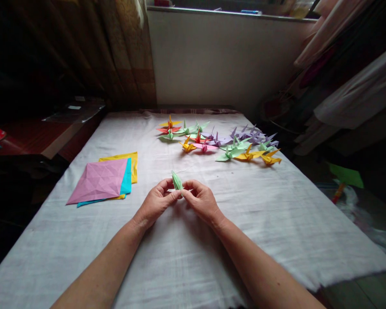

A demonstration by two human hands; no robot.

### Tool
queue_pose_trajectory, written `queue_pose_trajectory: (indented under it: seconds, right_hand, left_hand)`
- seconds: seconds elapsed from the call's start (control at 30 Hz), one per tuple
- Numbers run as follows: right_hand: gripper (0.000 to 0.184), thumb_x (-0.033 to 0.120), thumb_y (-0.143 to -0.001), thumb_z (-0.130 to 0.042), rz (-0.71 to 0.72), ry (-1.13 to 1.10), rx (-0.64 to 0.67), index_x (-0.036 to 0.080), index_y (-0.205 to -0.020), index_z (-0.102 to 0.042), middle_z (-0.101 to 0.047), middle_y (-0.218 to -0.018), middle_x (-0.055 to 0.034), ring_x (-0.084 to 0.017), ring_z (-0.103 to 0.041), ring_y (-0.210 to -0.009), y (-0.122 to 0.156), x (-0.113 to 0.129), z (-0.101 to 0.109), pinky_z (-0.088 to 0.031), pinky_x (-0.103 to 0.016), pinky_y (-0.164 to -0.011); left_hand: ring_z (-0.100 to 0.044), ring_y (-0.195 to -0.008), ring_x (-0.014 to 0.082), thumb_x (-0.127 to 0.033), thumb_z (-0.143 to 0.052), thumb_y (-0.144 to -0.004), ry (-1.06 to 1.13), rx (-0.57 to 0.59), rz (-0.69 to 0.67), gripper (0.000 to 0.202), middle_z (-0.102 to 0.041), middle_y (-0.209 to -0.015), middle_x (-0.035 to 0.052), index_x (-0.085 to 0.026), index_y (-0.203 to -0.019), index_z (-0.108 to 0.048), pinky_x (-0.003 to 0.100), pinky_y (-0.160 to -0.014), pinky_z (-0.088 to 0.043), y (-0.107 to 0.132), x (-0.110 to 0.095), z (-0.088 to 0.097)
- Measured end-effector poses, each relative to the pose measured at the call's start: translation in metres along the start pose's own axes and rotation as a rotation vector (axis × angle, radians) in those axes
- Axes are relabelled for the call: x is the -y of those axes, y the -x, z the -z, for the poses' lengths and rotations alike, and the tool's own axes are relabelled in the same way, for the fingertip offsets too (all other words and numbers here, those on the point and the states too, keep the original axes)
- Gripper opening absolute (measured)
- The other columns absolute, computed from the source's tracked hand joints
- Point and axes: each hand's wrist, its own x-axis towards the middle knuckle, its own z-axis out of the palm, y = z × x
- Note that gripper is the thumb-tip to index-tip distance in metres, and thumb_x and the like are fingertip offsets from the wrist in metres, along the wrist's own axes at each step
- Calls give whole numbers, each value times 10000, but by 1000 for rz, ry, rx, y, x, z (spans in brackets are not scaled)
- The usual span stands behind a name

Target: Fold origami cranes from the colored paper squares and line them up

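A partly folded light green origami paper (176, 181) stands between my two hands, its pointed layers facing up and away from me. My left hand (157, 199) pinches its lower left side between thumb and fingers. From the other side, my right hand (201, 199) grips the lower right, its thumb close to the left thumb. The fingertips hide the bottom of the fold. Beyond the hands, several finished paper cranes (205, 147) in yellow, red, pink, green and purple spread over the cloth.
Creased sheets lie stacked at the left: a pink sheet (99, 180) over a blue sheet (126, 180) and a yellow sheet (134, 167). A pale cloth (167, 266) covers the table. A wooden surface (48, 133) adjoins at left; hanging clothes (354, 90) are at right.
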Motion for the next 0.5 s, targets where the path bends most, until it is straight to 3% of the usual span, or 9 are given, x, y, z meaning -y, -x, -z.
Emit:
queue_pose_trajectory:
  seconds: [0.13,0.33,0.5]
  right_hand:
    - [279,398,-760,-649,63,3,44,182,-930,-700,-683,-882,-37,-118,-605,-656,-1,2,5,-488,-237,-601]
    - [336,385,-763,-668,100,33,93,181,-1026,-718,-691,-872,-33,-103,-571,-620,-2,0,9,-477,-238,-594]
    - [286,356,-834,-597,120,4,155,188,-1024,-729,-737,-922,-45,-160,-659,-756,-2,0,10,-524,-288,-705]
  left_hand:
    - [-655,-828,168,-419,-875,-620,10,-8,7,525,-713,-996,56,-163,-1037,-685,269,-773,-499,0,0,3]
    - [-659,-820,168,-433,-882,-599,13,11,29,548,-717,-1013,61,-172,-1044,-696,262,-748,-494,-1,-3,7]
    - [-661,-812,150,-409,-885,-611,43,24,30,527,-711,-1078,65,-178,-1049,-707,262,-778,-506,-4,0,9]
